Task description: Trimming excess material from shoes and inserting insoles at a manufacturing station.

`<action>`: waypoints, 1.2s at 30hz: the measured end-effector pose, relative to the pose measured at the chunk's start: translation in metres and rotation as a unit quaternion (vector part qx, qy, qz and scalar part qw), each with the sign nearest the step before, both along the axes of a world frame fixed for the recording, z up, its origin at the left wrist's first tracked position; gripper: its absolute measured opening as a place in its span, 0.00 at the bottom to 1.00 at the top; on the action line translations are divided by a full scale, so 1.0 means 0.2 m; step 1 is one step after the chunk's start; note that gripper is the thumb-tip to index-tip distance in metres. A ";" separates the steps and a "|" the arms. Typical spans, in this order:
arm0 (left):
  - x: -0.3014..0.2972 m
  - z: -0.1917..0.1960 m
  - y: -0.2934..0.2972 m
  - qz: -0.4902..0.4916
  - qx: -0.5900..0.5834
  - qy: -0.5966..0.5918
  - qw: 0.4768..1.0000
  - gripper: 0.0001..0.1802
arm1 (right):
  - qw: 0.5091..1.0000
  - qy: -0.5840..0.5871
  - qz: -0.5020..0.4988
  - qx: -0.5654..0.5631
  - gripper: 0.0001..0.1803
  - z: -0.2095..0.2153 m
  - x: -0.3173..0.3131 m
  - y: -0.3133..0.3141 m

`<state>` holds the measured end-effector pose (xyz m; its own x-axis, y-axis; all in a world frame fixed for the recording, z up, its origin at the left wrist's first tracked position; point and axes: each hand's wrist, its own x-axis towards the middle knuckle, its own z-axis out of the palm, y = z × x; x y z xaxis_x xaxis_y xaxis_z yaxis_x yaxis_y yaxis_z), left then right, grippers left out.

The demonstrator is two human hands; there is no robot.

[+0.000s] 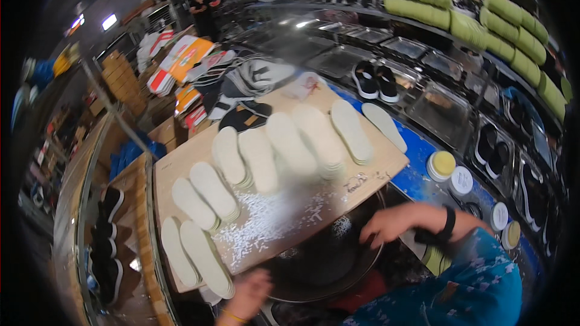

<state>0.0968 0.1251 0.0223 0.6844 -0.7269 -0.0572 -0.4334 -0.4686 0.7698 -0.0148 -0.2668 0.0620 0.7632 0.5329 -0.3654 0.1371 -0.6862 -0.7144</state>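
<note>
A wide, dark round pan sits below the near edge of a light wooden board, with small clumps of white bits inside. My right hand is at the pan's right rim, its fingers curled over the edge. Motion smears my left hand, beside the pan's left side and close to the nearest insole; its fingers cannot be made out. Pale insoles in stacks, such as one middle pair, line the board. White bits lie scattered on its near part.
Metal trays with black shoes stand at the back right, under green rolls. Round tubs sit on a blue surface. At left is a shelf of dark shoes. A person stands far back.
</note>
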 end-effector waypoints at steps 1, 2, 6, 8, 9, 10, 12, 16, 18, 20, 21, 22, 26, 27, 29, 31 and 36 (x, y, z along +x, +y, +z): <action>-0.15 -0.02 -0.13 -0.042 0.049 0.064 0.996 0.11 | 0.999 0.031 -0.024 0.002 0.19 0.00 0.01 -0.16; -0.29 -0.04 -0.25 -0.049 0.001 0.011 0.999 0.15 | 0.998 0.001 -0.049 0.027 0.18 0.00 0.03 -0.34; -0.52 -0.14 -0.53 -0.061 0.215 -0.015 0.975 0.15 | 0.942 -0.197 -0.259 0.082 0.11 -0.01 0.24 -1.14; -0.53 -0.20 -0.57 -0.068 0.239 -0.058 0.967 0.14 | 0.782 -0.225 -0.579 -0.044 0.10 -0.03 0.43 -1.44; -0.53 -0.23 -0.57 -0.058 0.255 -0.106 0.959 0.14 | 0.737 -0.295 -0.593 -0.134 0.17 -0.03 0.52 -1.57; -0.53 -0.27 -0.56 -0.059 0.261 -0.102 0.958 0.14 | 0.669 -0.343 -0.619 -0.226 0.27 -0.04 0.61 -1.65; -0.51 -0.33 -0.52 -0.074 0.265 -0.090 0.957 0.15 | 0.702 -0.276 -0.636 -0.163 0.43 -0.05 0.78 -1.78; -0.52 -0.42 -0.47 -0.055 0.251 -0.127 0.958 0.15 | 0.767 -0.231 -0.573 -0.175 0.41 -0.09 1.14 -1.82; -0.53 -0.43 -0.46 -0.074 0.259 -0.134 0.954 0.16 | 0.798 -0.194 -0.498 -0.279 0.32 -0.10 1.25 -1.86; -0.53 -0.43 -0.47 -0.064 0.239 -0.154 0.957 0.15 | 0.772 -0.232 -0.517 -0.288 0.21 -0.14 1.27 -1.90; -0.53 -0.43 -0.47 -0.057 0.205 -0.177 0.961 0.15 | 0.758 -0.243 -0.538 -0.277 0.21 -0.16 1.26 -1.91; -0.52 -0.42 -0.48 -0.054 0.202 -0.182 0.961 0.15 | 0.734 -0.264 -0.555 -0.291 0.21 -0.16 1.23 -1.92; -0.53 -0.40 -0.49 -0.043 0.170 -0.189 0.966 0.12 | 0.660 -0.349 -0.664 -0.049 0.15 0.01 1.01 -1.83; -0.54 -0.40 -0.48 -0.042 0.154 -0.177 0.971 0.10 | 0.656 -0.379 -0.652 0.023 0.16 0.10 0.92 -1.77; -0.56 -0.39 -0.48 -0.032 0.155 -0.202 0.967 0.10 | 0.644 -0.396 -0.645 0.110 0.16 0.30 0.70 -1.60; -0.59 -0.37 -0.49 -0.020 0.150 -0.229 0.962 0.10 | 0.651 -0.370 -0.650 0.129 0.16 0.47 0.46 -1.38; -0.57 -0.21 -0.59 0.047 0.132 -0.035 0.990 0.14 | 0.722 -0.481 -0.490 0.086 0.08 0.49 -0.12 -0.62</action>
<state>-0.0165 0.0074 -0.0188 0.7568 -0.6264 -0.1866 -0.4266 -0.6897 0.5852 -0.0379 -0.3902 0.1600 0.6608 -0.4601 0.5930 0.1368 -0.7031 -0.6978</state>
